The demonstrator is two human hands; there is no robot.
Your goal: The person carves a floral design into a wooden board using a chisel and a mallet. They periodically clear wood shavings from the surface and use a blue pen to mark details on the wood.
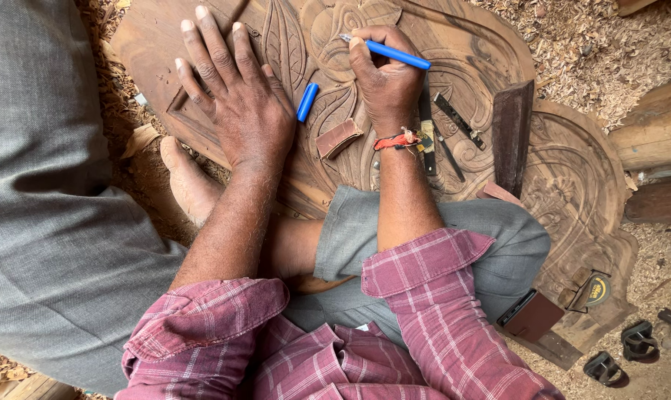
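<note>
Our left hand lies flat, fingers spread, on the carved wooden panel; our right hand grips a blue pen, its cap lying between them.

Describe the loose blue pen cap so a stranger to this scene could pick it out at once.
Start at the big carved wooden panel on the shaving-strewn ground. Between the flat left hand and the right hand, a short blue pen cap lies on the carving. It is stubbier than the blue pen in the right hand, and nothing holds it.
</note>
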